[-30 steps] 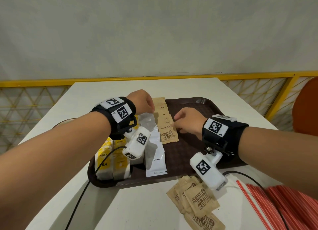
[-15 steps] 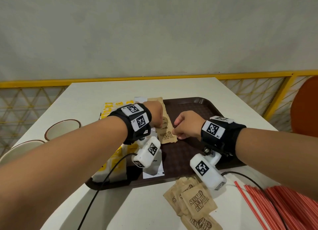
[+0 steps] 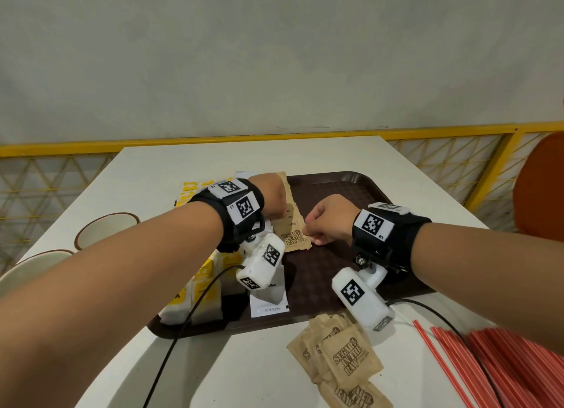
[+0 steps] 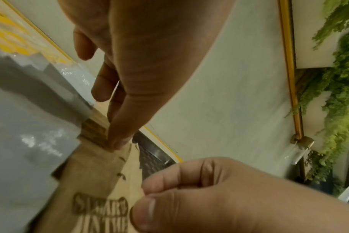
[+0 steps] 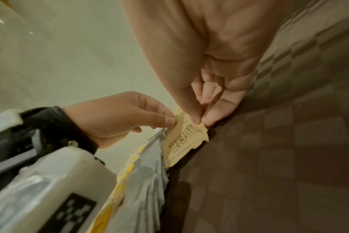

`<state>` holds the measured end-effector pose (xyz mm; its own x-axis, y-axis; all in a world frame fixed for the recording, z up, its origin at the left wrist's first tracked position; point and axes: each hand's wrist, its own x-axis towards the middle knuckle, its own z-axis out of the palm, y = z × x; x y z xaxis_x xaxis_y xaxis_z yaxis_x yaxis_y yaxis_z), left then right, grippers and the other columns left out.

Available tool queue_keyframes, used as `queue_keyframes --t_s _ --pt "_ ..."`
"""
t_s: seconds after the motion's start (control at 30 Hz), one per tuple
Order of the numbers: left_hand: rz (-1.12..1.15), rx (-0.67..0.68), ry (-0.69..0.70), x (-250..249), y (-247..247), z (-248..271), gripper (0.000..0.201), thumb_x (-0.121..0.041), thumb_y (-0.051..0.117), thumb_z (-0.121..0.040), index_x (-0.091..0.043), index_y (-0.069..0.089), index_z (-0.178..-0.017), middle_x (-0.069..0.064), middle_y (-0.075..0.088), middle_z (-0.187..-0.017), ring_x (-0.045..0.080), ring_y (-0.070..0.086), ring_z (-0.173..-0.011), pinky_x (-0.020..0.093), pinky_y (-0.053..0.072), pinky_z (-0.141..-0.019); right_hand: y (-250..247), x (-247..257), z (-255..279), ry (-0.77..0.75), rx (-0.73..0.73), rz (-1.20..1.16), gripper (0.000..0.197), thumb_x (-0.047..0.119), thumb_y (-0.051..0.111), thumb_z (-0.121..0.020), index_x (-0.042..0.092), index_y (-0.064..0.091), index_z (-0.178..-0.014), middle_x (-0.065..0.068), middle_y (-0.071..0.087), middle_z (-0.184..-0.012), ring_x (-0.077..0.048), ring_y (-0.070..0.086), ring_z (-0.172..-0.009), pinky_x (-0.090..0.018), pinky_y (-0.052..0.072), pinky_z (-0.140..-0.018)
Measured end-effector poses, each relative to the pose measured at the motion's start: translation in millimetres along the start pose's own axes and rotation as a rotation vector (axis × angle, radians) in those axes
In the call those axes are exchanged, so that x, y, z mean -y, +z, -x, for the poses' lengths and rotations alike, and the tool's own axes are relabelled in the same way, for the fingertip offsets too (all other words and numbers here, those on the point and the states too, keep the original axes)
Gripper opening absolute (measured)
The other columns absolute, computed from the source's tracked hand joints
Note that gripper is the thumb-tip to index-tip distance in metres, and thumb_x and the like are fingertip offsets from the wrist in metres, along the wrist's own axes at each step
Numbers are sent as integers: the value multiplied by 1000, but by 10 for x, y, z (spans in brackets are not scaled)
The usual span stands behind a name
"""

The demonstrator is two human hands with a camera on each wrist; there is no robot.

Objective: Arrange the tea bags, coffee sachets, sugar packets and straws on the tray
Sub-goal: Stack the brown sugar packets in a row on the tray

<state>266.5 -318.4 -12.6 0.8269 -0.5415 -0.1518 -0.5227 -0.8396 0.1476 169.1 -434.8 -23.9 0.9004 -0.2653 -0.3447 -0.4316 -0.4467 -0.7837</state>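
Head: both hands, left (image 3: 274, 203) and right (image 3: 328, 221), pinch the sugar row (image 3: 293, 235) on the tray (image 3: 351, 178); a tug could fan it.
Left wrist: my fingertips (image 4: 118, 141) clamp the row's edge beside the coffee sachets (image 4: 30, 126), which may shift.
Right wrist: thumb and finger (image 5: 211, 116) nip the front packet (image 5: 184, 138); it might tear.

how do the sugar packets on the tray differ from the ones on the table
The sugar packets on the tray lie overlapped in a neat row, with both hands on them; the sugar packets on the table sit in a loose, untouched heap beside the tray. Both are brown paper packets with the same print.
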Motion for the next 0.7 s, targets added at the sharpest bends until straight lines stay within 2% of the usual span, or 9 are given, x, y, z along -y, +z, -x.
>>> queue_keyframes --t_s 0.23,0.4,0.6,0.7 --pt "-32 -11 -70 68 -80 -34 25 -29 72 -82 -9 70 -98 5 71 -100 22 66 -95 36 54 -88 16 79 -10 72 52 74 18 -2 62 -89 2 56 -72 -11 57 -65 -14 54 -56 -23 49 -61" --pt "-38 23 -67 34 -70 -41 25 -29 73 -80 -10 71 -96 5 71 -99 21 66 -94 34 55 -85 26 86 -16 83 46 80 20 -1 61 -90 3 54 -72 -11 56 -65 -13 53 -55 -20 49 -56" --pt "-23 65 -46 20 -56 -59 25 -26 72 -81 -7 71 -98 8 70 -103 23 65 -98 32 52 -85 20 78 -10 76 44 62 18 -1 61 -90 3 55 -73 -11 56 -66 -14 53 -57 -22 50 -60" --pt "-13 69 -42 3 -45 -71 26 -24 68 -85 -6 69 -103 7 66 -99 20 60 -91 29 49 -82 19 61 6 64 49 56 21 -1 61 -90 3 55 -71 -11 56 -67 -14 53 -58 -23 49 -63"
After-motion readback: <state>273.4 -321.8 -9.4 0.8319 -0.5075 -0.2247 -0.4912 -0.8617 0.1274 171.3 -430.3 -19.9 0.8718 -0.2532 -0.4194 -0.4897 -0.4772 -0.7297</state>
